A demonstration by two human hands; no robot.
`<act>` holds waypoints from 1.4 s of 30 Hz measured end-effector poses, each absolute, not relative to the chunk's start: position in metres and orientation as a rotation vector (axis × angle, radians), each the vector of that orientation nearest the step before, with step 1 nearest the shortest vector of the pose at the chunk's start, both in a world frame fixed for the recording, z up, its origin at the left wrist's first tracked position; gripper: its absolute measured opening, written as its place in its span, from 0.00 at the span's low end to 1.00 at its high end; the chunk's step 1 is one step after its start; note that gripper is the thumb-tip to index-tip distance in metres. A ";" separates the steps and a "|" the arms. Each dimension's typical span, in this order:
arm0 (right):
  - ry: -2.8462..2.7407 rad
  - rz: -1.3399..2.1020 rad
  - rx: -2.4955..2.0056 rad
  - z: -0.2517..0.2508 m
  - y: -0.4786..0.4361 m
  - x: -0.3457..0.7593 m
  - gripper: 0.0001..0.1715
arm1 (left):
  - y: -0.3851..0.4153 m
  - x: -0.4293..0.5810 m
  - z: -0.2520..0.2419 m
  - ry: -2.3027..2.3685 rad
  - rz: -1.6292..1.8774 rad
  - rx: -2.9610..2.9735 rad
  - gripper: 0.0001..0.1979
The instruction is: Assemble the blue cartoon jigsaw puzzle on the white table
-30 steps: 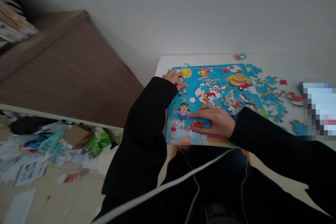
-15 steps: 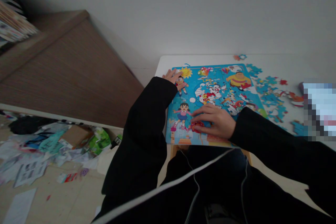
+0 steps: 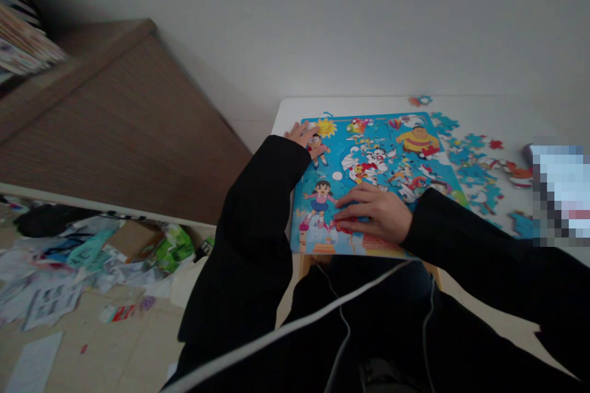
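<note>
A cartoon jigsaw puzzle (image 3: 369, 159) is laid flat at the near left corner of a white desk (image 3: 483, 112), its picture mostly blue, with several drawn figures. On its near part the right hand (image 3: 380, 215) is laid palm down, the fingers stretched out side by side and pointed to the left. Under the fingertips a red puzzle piece (image 3: 342, 226) is pressed, and only a sliver of it can be seen. Nothing is gripped by this hand.

The left hand (image 3: 302, 134) is set at the puzzle's far left corner, well apart from the right one. Its fingers are spread and rested on the puzzle's edge, beside a small drawn figure, and nothing is clasped in it. Both forearms are covered by black sleeves.

To the right of the puzzle, loose puzzle pieces (image 3: 474, 166) are scattered over the desk, most of them blue and a few red. Two more are seen at the desk's far edge.

Below the desk's near edge, the person's dark lap is crossed by a white strap (image 3: 295, 319) and thin cables.

To the left of the desk a brown wooden cabinet (image 3: 115, 129) is stood against the pale wall (image 3: 322, 24). On the floor in front of it, papers (image 3: 50, 301), a cardboard box (image 3: 133, 238) and a green bag (image 3: 175, 247) are strewn.
</note>
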State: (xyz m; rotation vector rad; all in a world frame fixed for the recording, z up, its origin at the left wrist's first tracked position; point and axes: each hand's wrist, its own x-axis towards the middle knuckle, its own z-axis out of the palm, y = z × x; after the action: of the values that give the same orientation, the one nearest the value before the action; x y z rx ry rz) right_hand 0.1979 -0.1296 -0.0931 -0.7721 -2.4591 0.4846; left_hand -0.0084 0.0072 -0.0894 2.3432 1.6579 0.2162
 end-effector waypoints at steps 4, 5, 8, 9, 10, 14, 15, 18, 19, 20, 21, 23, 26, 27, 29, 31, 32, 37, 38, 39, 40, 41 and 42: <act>-2.460 0.507 -0.802 -0.092 -0.130 0.198 0.13 | 0.006 -0.008 -0.088 1.655 0.218 2.333 0.32; -2.460 0.508 -0.806 -0.091 -0.130 0.198 0.13 | 0.006 -0.008 -0.088 1.653 0.222 2.328 0.32; -2.466 0.500 -0.808 -0.089 -0.131 0.197 0.13 | 0.007 -0.008 -0.088 1.648 0.230 2.320 0.32; -2.469 0.495 -0.806 -0.089 -0.131 0.196 0.13 | 0.007 -0.008 -0.089 1.648 0.231 2.320 0.32; -2.473 0.489 -0.804 -0.088 -0.131 0.196 0.13 | 0.007 -0.009 -0.089 1.648 0.231 2.322 0.32; -2.485 0.490 -0.807 -0.088 -0.131 0.197 0.14 | 0.007 -0.009 -0.089 1.653 0.227 2.323 0.32; -2.481 0.496 -0.811 -0.088 -0.131 0.197 0.14 | 0.007 -0.008 -0.088 1.654 0.222 2.324 0.32; -2.475 0.513 -0.794 -0.089 -0.130 0.198 0.14 | 0.007 -0.008 -0.089 1.655 0.204 2.334 0.32; -2.475 0.515 -0.786 -0.090 -0.130 0.198 0.14 | 0.007 -0.008 -0.089 1.658 0.202 2.334 0.32; -2.475 0.516 -0.780 -0.090 -0.130 0.199 0.14 | 0.008 -0.008 -0.089 1.662 0.202 2.333 0.32; -2.474 0.516 -0.777 -0.090 -0.129 0.199 0.14 | 0.008 -0.008 -0.090 1.666 0.204 2.331 0.32; -2.473 0.516 -0.778 -0.090 -0.129 0.199 0.14 | 0.009 -0.009 -0.091 1.669 0.210 2.331 0.32; -2.475 0.526 -0.787 -0.090 -0.129 0.198 0.14 | 0.009 -0.009 -0.092 1.663 0.215 2.335 0.32; -2.472 0.531 -0.794 -0.090 -0.129 0.198 0.14 | 0.009 -0.009 -0.091 1.663 0.215 2.336 0.32; -2.470 0.544 -0.806 -0.090 -0.129 0.198 0.14 | 0.008 -0.009 -0.091 1.663 0.220 2.340 0.32; -2.468 0.559 -0.815 -0.090 -0.129 0.199 0.13 | 0.007 -0.009 -0.090 1.662 0.227 2.337 0.32; -2.467 0.565 -0.814 -0.090 -0.129 0.199 0.13 | 0.007 -0.009 -0.090 1.661 0.229 2.333 0.32; -2.424 0.566 -0.791 -0.089 -0.128 0.199 0.13 | 0.007 -0.009 -0.090 1.652 0.226 2.333 0.32; -2.403 0.568 -0.792 -0.089 -0.127 0.199 0.13 | 0.008 -0.010 -0.091 1.650 0.228 2.336 0.32; -2.379 0.568 -0.798 -0.089 -0.127 0.199 0.13 | 0.008 -0.010 -0.091 1.648 0.231 2.339 0.32; -2.355 0.566 -0.807 -0.089 -0.127 0.199 0.13 | 0.008 -0.010 -0.091 1.648 0.230 2.341 0.32; -2.332 0.559 -0.818 -0.089 -0.127 0.199 0.13 | 0.009 -0.010 -0.092 1.649 0.228 2.343 0.32; -2.317 0.552 -0.830 -0.088 -0.126 0.199 0.13 | 0.009 -0.010 -0.092 1.652 0.225 2.343 0.32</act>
State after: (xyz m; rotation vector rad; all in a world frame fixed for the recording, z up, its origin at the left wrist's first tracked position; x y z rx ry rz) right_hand 0.1989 -0.1265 -0.0885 -0.8299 -2.3166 0.5516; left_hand -0.0100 0.0089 -0.0919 2.3432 1.6523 0.2247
